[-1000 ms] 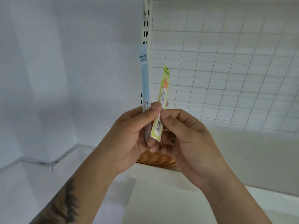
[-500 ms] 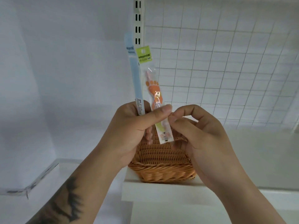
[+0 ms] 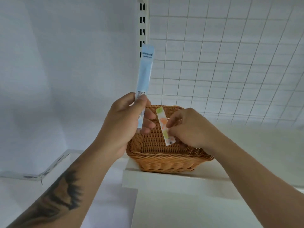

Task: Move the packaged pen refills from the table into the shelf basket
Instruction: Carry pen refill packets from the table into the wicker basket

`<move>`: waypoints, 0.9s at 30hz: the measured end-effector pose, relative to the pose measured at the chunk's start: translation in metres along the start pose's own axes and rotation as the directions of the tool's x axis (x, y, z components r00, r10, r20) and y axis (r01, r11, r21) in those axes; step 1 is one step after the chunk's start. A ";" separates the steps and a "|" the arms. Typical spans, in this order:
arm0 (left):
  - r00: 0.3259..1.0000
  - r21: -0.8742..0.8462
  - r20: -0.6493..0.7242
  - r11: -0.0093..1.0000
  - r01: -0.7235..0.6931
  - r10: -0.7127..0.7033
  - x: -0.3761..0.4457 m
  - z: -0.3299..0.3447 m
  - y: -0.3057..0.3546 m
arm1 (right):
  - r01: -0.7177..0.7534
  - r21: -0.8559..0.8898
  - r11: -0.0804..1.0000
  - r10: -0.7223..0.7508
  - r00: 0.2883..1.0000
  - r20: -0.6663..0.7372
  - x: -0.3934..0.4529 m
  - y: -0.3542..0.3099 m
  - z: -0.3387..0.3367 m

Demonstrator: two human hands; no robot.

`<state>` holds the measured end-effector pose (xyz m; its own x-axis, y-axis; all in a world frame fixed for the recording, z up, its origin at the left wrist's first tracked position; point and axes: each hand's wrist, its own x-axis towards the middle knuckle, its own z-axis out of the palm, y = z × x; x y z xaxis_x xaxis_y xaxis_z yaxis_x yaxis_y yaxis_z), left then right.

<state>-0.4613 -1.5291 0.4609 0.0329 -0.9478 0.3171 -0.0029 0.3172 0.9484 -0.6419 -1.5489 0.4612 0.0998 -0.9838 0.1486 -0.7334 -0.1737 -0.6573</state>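
Head view, what do the hands hold?

— Left hand grips the lower end of a long pale blue refill packet, thumb pressed on its front, fingers curled behind; the packet stands nearly upright, its top in front of the slotted shelf upright. Right hand pinches a shorter refill packet with green and orange print between thumb and fingertips, near its lower half.

— Where is that short packet?

— Tilted, top leaning left, held over the open mouth of the wicker basket. Whether its lower tip touches the weave I cannot tell.

— And the basket?

— On a white shelf board, close to the board's front left corner. Nothing else shows inside it, though the right hand hides the right part of its floor.

— Anything in the way?

— The left hand's fingers overlap the basket's left rim, just beside the short packet but apart from it. Behind stands a white wire grid panel; to the left a plain white wall. A lower white surface lies at bottom left, with a strip along the wall's foot. The left forearm bears a dark tattoo.
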 end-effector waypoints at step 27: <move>0.999 0.017 -0.042 1.000 -0.011 0.012 -0.007 0.005 0.005 | 0.448 0.324 0.833 -0.327 0.871 -0.366 -0.019 -0.042 -0.002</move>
<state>-0.4666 -1.5212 0.4636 0.0751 -0.9419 0.3274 -0.0205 0.3268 0.9449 -0.6141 -1.5230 0.4873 0.0802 -0.7845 0.6149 -0.3487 -0.5999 -0.7201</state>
